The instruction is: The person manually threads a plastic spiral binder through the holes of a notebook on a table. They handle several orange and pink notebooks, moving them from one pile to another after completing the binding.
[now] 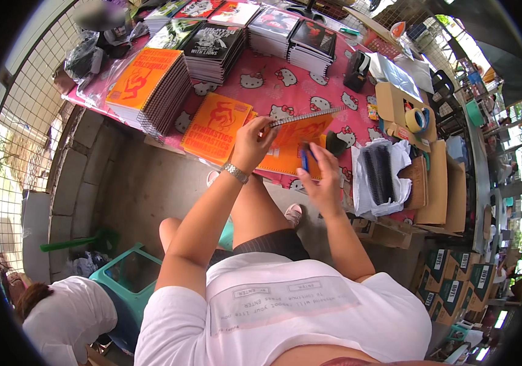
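Observation:
My left hand (252, 145), with a metal watch on its wrist, grips a spiral notebook (300, 117) by its coil-bound edge. The notebook is raised and tilted, seen nearly edge-on. In my right hand (325, 178) is a small blue-handled tool (305, 157), close below the notebook; its working end is too blurred to name. Under both hands lies a loose orange sheet or cover (286, 160) at the table's near edge. Left of my left hand, another orange notebook (217, 125) lies flat.
On the pink patterned table (261, 85) stand a tall stack of orange notebooks (151, 91) and several other notebook stacks (215, 52). To the right, black binding coils (378, 174) lie in white paper beside open cardboard boxes (441, 183) and tape (416, 120). A person (72, 314) is at lower left.

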`<state>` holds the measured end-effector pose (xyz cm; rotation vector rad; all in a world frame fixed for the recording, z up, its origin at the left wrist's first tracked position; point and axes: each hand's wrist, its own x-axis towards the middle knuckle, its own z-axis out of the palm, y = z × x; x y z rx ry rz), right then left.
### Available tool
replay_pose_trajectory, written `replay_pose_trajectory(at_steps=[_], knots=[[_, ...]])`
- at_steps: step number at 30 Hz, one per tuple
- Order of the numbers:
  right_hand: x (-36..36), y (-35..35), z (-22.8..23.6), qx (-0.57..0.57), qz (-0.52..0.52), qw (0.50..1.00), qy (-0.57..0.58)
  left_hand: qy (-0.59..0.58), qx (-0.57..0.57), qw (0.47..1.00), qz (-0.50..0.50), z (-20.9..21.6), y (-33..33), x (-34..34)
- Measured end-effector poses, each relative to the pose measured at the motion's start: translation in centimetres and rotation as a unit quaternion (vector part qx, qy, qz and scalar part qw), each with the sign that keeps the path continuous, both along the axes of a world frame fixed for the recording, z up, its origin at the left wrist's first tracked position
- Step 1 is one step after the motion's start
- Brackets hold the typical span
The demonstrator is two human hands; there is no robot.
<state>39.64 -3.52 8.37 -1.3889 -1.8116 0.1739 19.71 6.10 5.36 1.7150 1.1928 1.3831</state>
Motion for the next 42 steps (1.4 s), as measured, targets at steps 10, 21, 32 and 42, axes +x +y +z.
replay_pose_trajectory(at_steps=[10, 21, 32, 42], knots=[[-3.3, 1.2, 1.8, 0.038, 0.089, 0.994, -0.059, -0.052, -0.010, 0.999, 0.003, -0.8, -0.9, 0.5], [-3.7, 0.3, 2.1, 0.028, 0.070, 0.996, -0.046, -0.090, 0.039, 0.995, 0.015, -0.5, -1.4, 0.9], [4.2, -1.4, -2.2, -0.188, -0.012, 0.944, 0.272, 0.161, 0.135, 0.972, 0.104, 10.5, -1.8, -3.6], [15.8, 0.6, -8.3, -0.061, -0.219, 0.963, -0.144, 0.436, 0.016, 0.899, 0.051, 3.8, 8.5, -4.4]])
